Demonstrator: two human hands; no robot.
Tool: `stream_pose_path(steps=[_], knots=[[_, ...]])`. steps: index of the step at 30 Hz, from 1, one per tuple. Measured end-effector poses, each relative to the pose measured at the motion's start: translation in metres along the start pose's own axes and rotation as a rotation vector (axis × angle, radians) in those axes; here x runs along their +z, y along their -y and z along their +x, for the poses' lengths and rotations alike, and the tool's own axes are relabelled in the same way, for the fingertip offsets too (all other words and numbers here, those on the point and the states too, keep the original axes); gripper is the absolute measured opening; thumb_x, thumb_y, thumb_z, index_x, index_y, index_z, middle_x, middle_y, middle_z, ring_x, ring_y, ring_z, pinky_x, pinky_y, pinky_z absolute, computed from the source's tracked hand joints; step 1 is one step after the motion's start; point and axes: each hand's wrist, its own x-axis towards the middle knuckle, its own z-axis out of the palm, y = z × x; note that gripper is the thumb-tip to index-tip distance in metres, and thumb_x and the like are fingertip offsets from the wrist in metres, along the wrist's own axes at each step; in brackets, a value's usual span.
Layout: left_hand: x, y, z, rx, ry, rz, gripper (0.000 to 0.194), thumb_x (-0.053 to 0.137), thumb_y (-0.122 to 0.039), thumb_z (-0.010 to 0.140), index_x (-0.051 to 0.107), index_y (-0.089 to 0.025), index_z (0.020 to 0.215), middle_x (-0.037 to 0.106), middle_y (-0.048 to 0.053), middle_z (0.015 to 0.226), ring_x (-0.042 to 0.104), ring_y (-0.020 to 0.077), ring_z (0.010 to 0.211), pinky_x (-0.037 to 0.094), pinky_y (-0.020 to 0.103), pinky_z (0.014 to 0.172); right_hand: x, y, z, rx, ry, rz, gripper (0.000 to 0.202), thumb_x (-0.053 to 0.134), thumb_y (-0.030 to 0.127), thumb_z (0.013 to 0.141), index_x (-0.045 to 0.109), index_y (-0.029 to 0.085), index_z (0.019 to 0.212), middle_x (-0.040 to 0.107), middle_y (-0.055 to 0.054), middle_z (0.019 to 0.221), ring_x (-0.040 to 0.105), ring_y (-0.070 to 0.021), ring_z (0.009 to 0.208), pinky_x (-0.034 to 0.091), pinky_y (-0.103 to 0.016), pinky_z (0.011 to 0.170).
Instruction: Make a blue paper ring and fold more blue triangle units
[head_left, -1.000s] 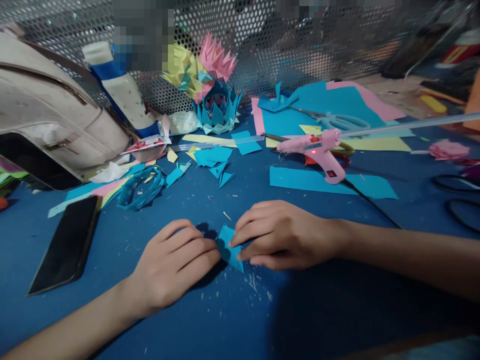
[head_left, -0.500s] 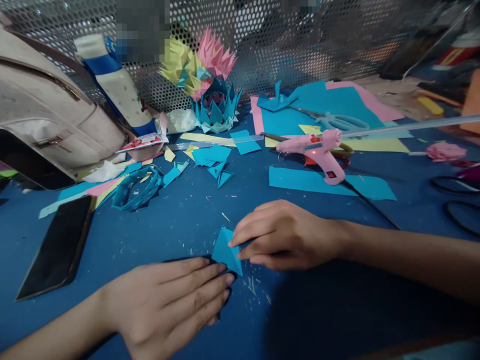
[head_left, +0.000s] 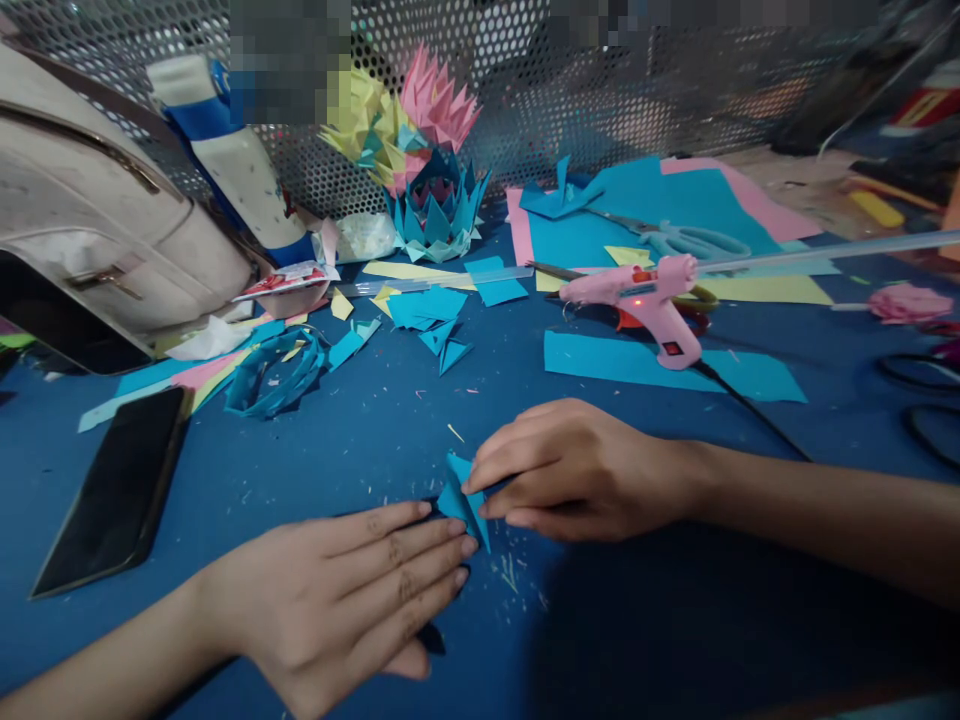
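A small folded blue paper [head_left: 461, 498] lies on the blue tabletop between my hands, its left part bent up from the crease. My left hand [head_left: 352, 590] is stretched out flat, palm down, with its fingertips at the paper's lower left edge. From the right, my right hand [head_left: 581, 475] grips the paper's right side with bent fingers; its thumb is partly hidden. Beyond my right hand, a pink glue gun [head_left: 649, 295] rests across a blue paper strip [head_left: 750, 376]. Several folded blue pieces [head_left: 435, 315] lie ahead of the paper.
Left of my hands are a phone [head_left: 112, 490], a blue paper ring [head_left: 276, 372] and a pale bag [head_left: 112, 200]. At the back stand paper flowers [head_left: 435, 205] and a bottle [head_left: 240, 170]. Scissors [head_left: 690, 240] lie on coloured sheets [head_left: 637, 200]; the glue gun's cord [head_left: 757, 415] trails right.
My left fingers have slid slightly right and up against the paper. Its left part, flatter before, now bends up and looks narrower. My right hand keeps its hold.
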Motion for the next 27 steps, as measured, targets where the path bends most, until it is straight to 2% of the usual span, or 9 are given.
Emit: stream_pose_path(steps=[8,18,27], knots=[[-0.0046,0.0027,0.0052,0.013,0.011,0.005,0.043,0.041,-0.037,0.107,0.065,-0.008,0.128,0.059,0.011,0.139,0.053,0.0219,0.135,0.02,0.041,0.125,0.0006,0.0,0.0,-0.003,-0.006,0.012,0.021,0.054,0.024,0.1,0.073,0.015,0.1,0.075,-0.005,0.111,0.068,-0.0162,0.106,0.05,-0.027,0.089],[-0.0038,0.0078,0.0069,0.032,0.016,-0.026,0.046,0.039,-0.038,0.108,0.064,-0.006,0.129,0.06,0.014,0.137,0.057,0.0253,0.131,0.042,0.04,0.115,0.0002,-0.0009,0.0003,-0.012,0.009,0.032,0.02,0.055,0.025,0.1,0.073,0.015,0.098,0.073,-0.006,0.113,0.067,-0.0176,0.106,0.05,-0.029,0.089],[-0.0024,0.0089,0.0052,0.035,0.031,-0.054,0.05,0.042,-0.045,0.106,0.063,-0.006,0.128,0.061,0.016,0.137,0.056,0.0261,0.131,0.044,0.04,0.114,-0.0006,0.0005,0.0008,0.005,0.02,-0.012,0.022,0.049,0.025,0.102,0.069,0.016,0.105,0.072,-0.006,0.115,0.064,-0.0167,0.107,0.049,-0.03,0.092]])
